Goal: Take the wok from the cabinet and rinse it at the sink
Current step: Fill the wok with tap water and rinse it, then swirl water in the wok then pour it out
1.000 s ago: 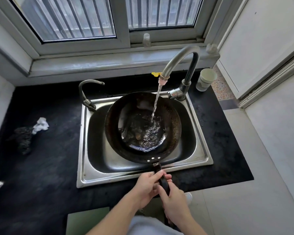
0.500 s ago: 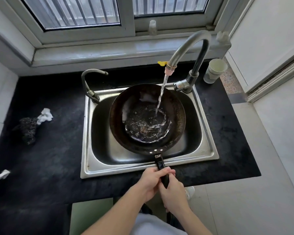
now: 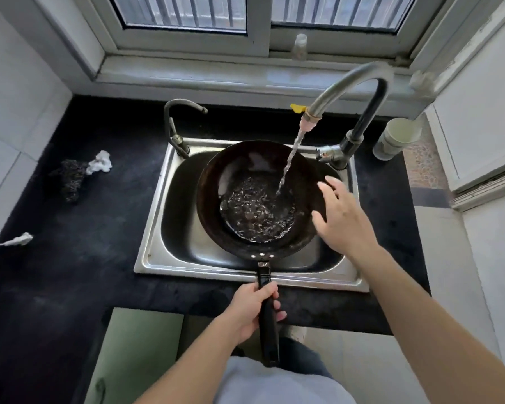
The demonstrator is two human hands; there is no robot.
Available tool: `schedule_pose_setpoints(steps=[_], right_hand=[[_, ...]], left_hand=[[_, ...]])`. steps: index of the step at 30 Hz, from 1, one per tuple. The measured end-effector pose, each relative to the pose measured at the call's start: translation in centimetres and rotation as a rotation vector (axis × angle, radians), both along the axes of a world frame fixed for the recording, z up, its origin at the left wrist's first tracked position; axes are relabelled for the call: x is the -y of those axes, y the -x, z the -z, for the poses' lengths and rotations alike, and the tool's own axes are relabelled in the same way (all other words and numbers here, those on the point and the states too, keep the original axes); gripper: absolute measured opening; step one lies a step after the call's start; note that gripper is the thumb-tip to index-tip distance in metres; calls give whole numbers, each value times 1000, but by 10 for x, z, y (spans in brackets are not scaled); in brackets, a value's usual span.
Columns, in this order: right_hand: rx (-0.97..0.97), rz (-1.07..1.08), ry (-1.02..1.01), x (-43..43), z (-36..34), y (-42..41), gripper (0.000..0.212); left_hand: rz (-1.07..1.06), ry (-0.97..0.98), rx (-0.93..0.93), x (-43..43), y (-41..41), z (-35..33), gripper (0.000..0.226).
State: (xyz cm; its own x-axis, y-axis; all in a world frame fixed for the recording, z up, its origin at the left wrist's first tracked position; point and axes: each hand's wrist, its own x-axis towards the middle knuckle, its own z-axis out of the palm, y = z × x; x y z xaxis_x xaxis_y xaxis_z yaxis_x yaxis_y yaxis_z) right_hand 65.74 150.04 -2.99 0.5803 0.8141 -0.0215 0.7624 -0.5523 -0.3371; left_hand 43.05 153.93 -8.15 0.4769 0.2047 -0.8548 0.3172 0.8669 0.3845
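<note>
Sink (image 3: 158, 258) below, wok (image 3: 216, 185) over it catching the stream (image 3: 289, 161); left hand (image 3: 254, 307) clamps the handle (image 3: 268, 333), right hand (image 3: 338, 217) spread wide above the right rim. Smart play: steady that rim, swirl gently, avoid slopping.

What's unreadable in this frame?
- Wok floor, head view: churning water covers it.
- Sink drain: hidden under the wok.
- Right hand: blurred; contact with the wok rim unclear.
- Left hand: fingers mostly hidden behind the handle.
- Cup contents: too small, blurred.
- Window: cut off by the top edge.
</note>
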Motion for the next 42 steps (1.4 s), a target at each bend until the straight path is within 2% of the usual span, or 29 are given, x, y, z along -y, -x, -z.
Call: schedule_pose_setpoints(steps=[2,6,13,19,23,26,28,33,37,42], right_hand=[[148,-125,3,-21,0,-31,70],[335,-308,229,-49,2,-61,81],[505,-281,377,-43,12,-80,78],[464,-300,351,-24,12,-96,80],[258,-281,298,-30,7,-83,80],[42,-194,76,-18,5,-59,76],[-69,-127,0,-1,3,-34,72],[-358,55,55,46,-1,42,62],[-574,259,118,80,5,100,38],[-901,499,268,93,24,152,47]], left_hand=[[-58,-8,-22,5,-3,1,16],[-141,-33,-41,13,-9,0,15],[-160,-90,-72,19,-12,-5,16],[-170,-97,-70,21,-12,-7,16],[-165,-92,-68,21,-11,-10,15],[-160,-70,-54,19,-9,-11,15],[-145,-43,-40,16,-7,-11,14],[-77,-1,-7,7,-4,-8,12],[-19,21,19,1,-3,-5,10],[43,21,58,-7,1,0,16]])
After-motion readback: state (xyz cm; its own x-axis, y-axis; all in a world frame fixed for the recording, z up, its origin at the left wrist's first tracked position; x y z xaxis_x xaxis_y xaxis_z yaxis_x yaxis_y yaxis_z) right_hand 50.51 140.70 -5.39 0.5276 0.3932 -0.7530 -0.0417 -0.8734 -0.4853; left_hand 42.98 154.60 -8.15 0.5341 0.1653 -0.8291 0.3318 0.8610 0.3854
